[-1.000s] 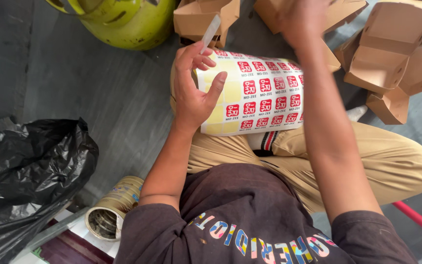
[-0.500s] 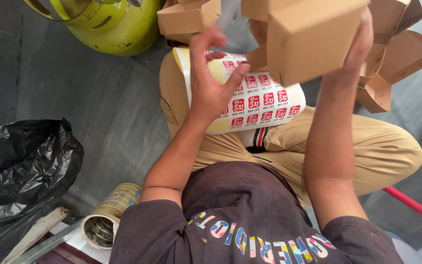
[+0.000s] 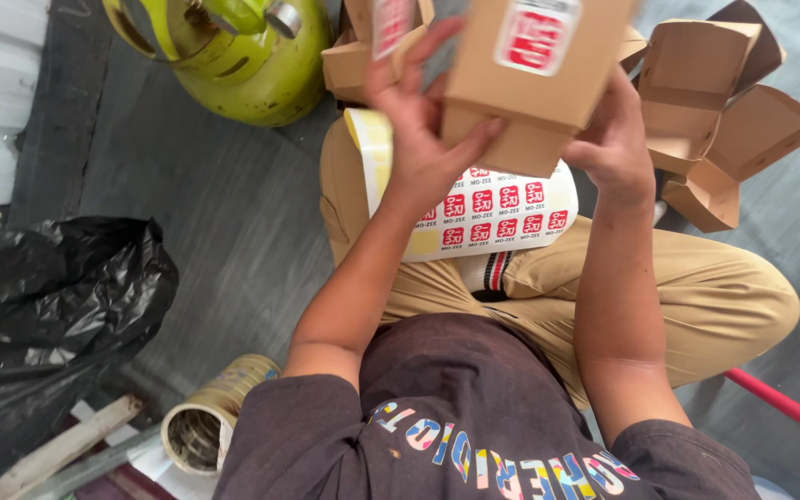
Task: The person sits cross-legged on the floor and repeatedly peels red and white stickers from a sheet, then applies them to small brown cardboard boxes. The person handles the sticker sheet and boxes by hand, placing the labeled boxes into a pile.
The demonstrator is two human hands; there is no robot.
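Two hands hold one brown box (image 3: 534, 83) up high over the lap. Going from big to small: the grey floor (image 3: 233, 231) is all around, and a black bag (image 3: 48, 306) lies crumpled at one side. A green gas tank (image 3: 243, 56) stands near the knee. More boxes (image 3: 724, 120) sit open in a pile on the other side, tilted this way and that. A sticker sheet (image 3: 502, 208) rests curled on the lap, just under the box, with rows of small red stickers. A tape roll (image 3: 210, 426) lies by the hip, and a red rod (image 3: 780, 407) shows near the other leg.

The left hand (image 3: 418, 139) is spread on the near side of the box, fingers open and pressed flat, with a sticker (image 3: 389, 23) stuck to the fingertips. The right hand (image 3: 613, 143) grips the box from below, fingers curled around its edge. One red sticker already sits on the box face.

I think the loose sticker could fold or stick to the fingers, since it hangs free. The box might also tip and slip, as only one hand truly grips it
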